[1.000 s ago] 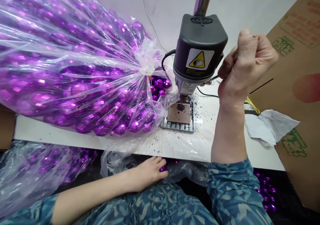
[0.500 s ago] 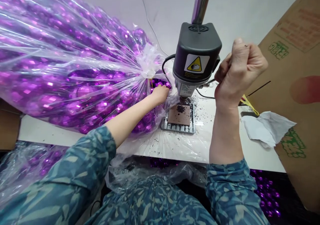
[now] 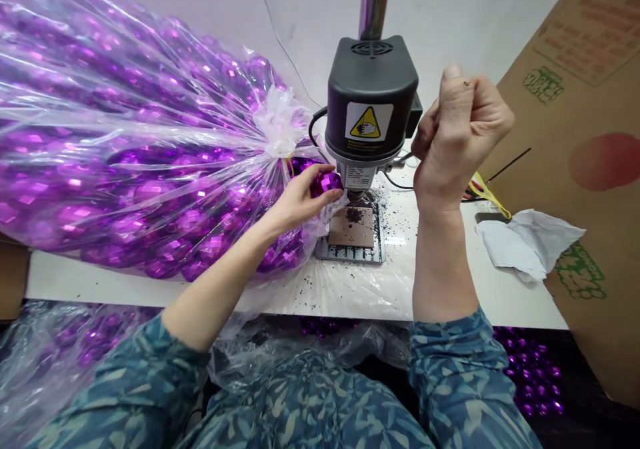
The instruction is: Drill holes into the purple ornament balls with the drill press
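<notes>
My left hand (image 3: 303, 199) has its thumb and fingers around a shiny purple faceted ball (image 3: 331, 182), just left of the chuck of a small black bench drill press (image 3: 373, 96). Below the chuck, a brown square board (image 3: 351, 226) with dark shavings lies on the slotted metal base (image 3: 350, 256). On the right, my right hand (image 3: 463, 126) is closed in a raised fist around the press's lever (image 3: 407, 158); the grip end is hidden inside it. Close to my left wrist is a big tied clear bag (image 3: 150, 149) full of similar purple balls.
Dark shavings litter the white table (image 3: 395, 282). To the right are crumpled white paper (image 3: 527, 239), a yellow-handled tool (image 3: 493, 199) and a large cardboard box (image 3: 575, 136). More purple balls (image 3: 535, 376) show below the table edge.
My left hand has come back from beside the bag's neck, and a purple ball now shows in its fingers. My right fist stays on the lever. The view has shifted slightly.
</notes>
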Available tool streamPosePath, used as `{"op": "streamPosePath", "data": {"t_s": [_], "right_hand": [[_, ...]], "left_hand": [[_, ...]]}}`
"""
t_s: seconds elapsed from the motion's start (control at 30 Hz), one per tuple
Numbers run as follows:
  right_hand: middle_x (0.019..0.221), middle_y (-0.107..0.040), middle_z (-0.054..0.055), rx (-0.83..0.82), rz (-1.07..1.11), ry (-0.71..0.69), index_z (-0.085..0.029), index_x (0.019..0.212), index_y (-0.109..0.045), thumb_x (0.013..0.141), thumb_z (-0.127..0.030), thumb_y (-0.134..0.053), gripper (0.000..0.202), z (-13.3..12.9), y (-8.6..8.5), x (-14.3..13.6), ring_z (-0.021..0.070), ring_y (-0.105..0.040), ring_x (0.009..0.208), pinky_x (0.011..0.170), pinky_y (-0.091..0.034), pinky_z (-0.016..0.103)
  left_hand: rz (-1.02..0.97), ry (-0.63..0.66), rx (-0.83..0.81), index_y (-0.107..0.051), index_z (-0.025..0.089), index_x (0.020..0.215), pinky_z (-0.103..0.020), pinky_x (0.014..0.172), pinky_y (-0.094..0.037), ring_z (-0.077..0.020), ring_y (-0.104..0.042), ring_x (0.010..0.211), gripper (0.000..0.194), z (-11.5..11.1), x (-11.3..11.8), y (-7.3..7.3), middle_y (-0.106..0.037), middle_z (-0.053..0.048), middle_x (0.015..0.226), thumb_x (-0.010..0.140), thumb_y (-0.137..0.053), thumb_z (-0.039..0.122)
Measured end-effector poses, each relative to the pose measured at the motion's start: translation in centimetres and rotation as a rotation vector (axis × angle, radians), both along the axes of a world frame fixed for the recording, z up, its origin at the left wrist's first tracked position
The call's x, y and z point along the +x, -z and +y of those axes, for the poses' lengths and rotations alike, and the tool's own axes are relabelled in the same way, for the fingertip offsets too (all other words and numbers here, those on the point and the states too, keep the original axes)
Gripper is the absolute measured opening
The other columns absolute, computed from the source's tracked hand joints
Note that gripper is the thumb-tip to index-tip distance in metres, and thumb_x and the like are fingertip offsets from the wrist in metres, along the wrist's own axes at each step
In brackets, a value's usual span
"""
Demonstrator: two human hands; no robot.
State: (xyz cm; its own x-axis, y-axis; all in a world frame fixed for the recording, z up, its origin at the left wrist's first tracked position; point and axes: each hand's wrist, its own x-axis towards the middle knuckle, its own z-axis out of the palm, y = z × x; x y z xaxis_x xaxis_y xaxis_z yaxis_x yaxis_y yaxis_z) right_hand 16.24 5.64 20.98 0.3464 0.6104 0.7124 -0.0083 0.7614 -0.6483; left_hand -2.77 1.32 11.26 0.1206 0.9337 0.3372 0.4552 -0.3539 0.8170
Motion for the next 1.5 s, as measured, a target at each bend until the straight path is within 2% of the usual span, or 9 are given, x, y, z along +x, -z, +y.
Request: {"op": "streamPosePath", "data": {"t_s": [0.1, 0.23, 0.4, 0.5, 0.67, 0.83, 1.07, 1.33, 1.5], "right_hand": [[0.049, -0.023, -0.007, 0.005, 0.003, 0.01, -0.025, 0.06, -0.02, 0.082, -0.079, -0.049, 0.065, 0.0, 0.0, 0.0, 0.0049, -0.024, 0.043, 0.043, -0.021, 0.028], [0.046, -0.026, -0.008, 0.041, 0.041, -0.016, -0.027, 0.058, -0.023, 0.074, -0.085, -0.051, 0.067, -0.1, -0.1, -0.1, 0.0048, -0.023, 0.038, 0.04, -0.018, 0.029], [0.045, -0.027, -0.009, 0.049, 0.067, -0.032, -0.025, 0.057, -0.024, 0.073, -0.083, -0.056, 0.068, -0.3, -0.2, -0.1, 0.0041, -0.024, 0.036, 0.039, -0.016, 0.028], [0.043, -0.028, -0.009, 0.054, 0.083, -0.056, -0.026, 0.056, -0.025, 0.07, -0.084, -0.058, 0.069, -0.2, -0.2, -0.1, 0.0046, -0.023, 0.035, 0.039, -0.015, 0.029], [0.043, -0.03, -0.009, 0.072, 0.076, -0.035, -0.026, 0.057, -0.025, 0.071, -0.088, -0.052, 0.069, -0.3, -0.2, -0.2, 0.0038, -0.023, 0.035, 0.04, -0.016, 0.029], [0.044, -0.03, -0.009, 0.09, 0.086, -0.065, -0.026, 0.058, -0.027, 0.073, -0.082, -0.056, 0.065, -0.3, -0.1, -0.3, 0.0036, -0.024, 0.035, 0.039, -0.016, 0.029], [0.045, -0.025, -0.007, 0.06, -0.021, 0.06, -0.024, 0.061, -0.016, 0.089, -0.066, -0.048, 0.06, 0.1, 0.2, -0.3, 0.0055, -0.02, 0.038, 0.04, -0.019, 0.029], [0.044, -0.023, -0.01, 0.109, 0.081, -0.04, -0.027, 0.059, -0.022, 0.073, -0.083, -0.057, 0.068, 0.0, 0.1, -0.2, 0.004, -0.02, 0.035, 0.037, -0.015, 0.029], [0.045, -0.026, -0.008, 0.162, 0.064, -0.021, -0.024, 0.059, -0.025, 0.088, -0.054, -0.064, 0.058, -1.4, 0.6, -0.2, 0.0044, -0.023, 0.037, 0.042, -0.016, 0.028]], "left_hand": [[-0.232, 0.114, -0.151, -0.055, 0.021, 0.125, -0.041, 0.086, -0.059, -0.0238, -0.071, 0.094, 0.045, -5.8, 1.9, 1.1, -0.07, -0.011, 0.106, 0.09, -0.072, 0.043], [-0.074, 0.042, -0.162, -0.057, 0.022, 0.123, -0.04, 0.084, -0.058, -0.0244, -0.068, 0.098, 0.041, -8.9, 3.6, 5.4, -0.067, -0.011, 0.113, 0.09, -0.072, 0.04], [-0.054, -0.071, -0.131, -0.047, 0.019, 0.137, -0.042, 0.094, -0.055, -0.0254, -0.066, 0.107, 0.055, -5.6, 3.8, 8.4, -0.066, -0.013, 0.121, 0.09, -0.07, 0.034], [-0.142, -0.147, -0.185, -0.053, 0.015, 0.128, -0.043, 0.094, -0.055, -0.0265, -0.068, 0.105, 0.057, -2.9, 3.5, 9.3, -0.068, -0.013, 0.117, 0.081, -0.08, 0.032], [-0.176, -0.119, -0.14, -0.061, 0.018, 0.128, -0.048, 0.108, -0.048, -0.0303, -0.064, 0.12, 0.051, -0.8, 3.2, 10.8, -0.068, -0.013, 0.125, 0.081, -0.079, 0.029], [-0.095, -0.105, -0.043, -0.064, 0.021, 0.127, -0.05, 0.109, -0.046, -0.0304, -0.063, 0.119, 0.056, -0.3, 3.6, 11.3, -0.07, -0.01, 0.122, 0.076, -0.084, 0.026], [-0.07, -0.082, 0.01, -0.06, 0.018, 0.121, -0.044, 0.098, -0.054, -0.0269, -0.066, 0.11, 0.052, -0.4, 4.6, 11.7, -0.068, -0.01, 0.119, 0.073, -0.083, 0.02], [-0.163, -0.061, 0.076, -0.059, 0.021, 0.127, -0.045, 0.103, -0.052, -0.0272, -0.063, 0.118, 0.048, -1.2, 5.5, 12.5, -0.067, -0.012, 0.127, 0.086, -0.076, 0.04], [-0.308, -0.066, 0.034, -0.056, 0.02, 0.124, -0.044, 0.1, -0.054, -0.0254, -0.066, 0.111, 0.054, -1.1, 5.8, 13.3, -0.066, -0.011, 0.12, 0.082, -0.08, 0.044]]}}
